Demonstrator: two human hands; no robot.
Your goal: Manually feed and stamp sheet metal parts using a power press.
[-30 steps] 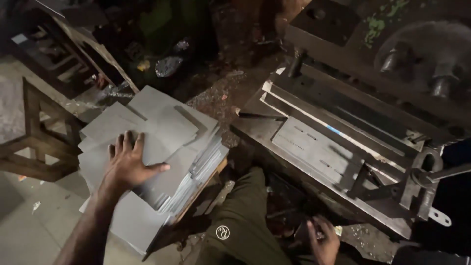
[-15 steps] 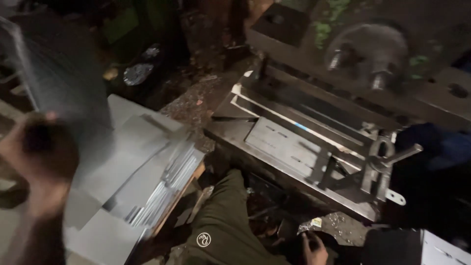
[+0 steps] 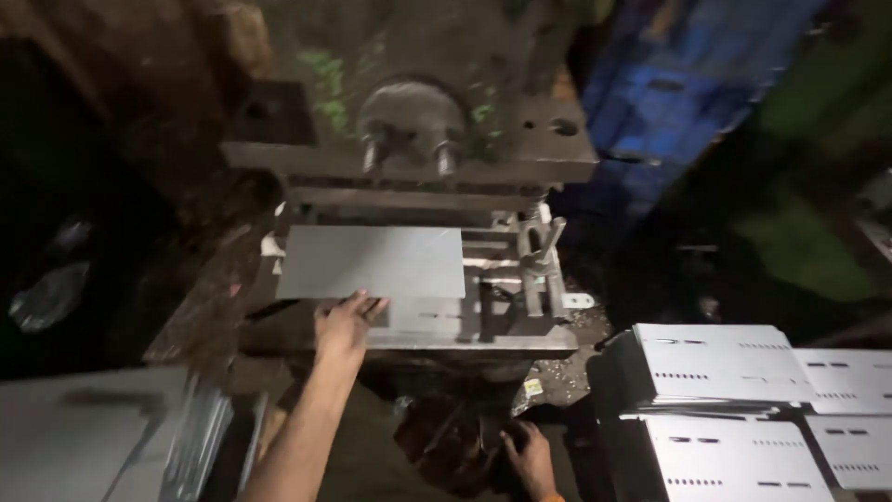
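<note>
A flat grey metal sheet (image 3: 372, 261) lies on the bed of a dark press machine (image 3: 409, 149). My left hand (image 3: 342, 325) grips the sheet's near edge, fingers on top. My right hand (image 3: 531, 455) is low down in front of the machine, below its bed, resting on a dark part; what it touches is too dim to make out. My knee in dark green trousers sits between the two arms.
A stack of blank grey sheets (image 3: 102, 446) lies at lower left. Stacks of punched, slotted sheets (image 3: 734, 381) stand at lower right. A metal clamp bracket (image 3: 539, 260) rises at the bed's right side. Blue crates (image 3: 688, 84) are behind.
My left hand lifted a sheet off the left stack, swung it right and laid it on the machine bed. My view turned from the stack toward the machine.
</note>
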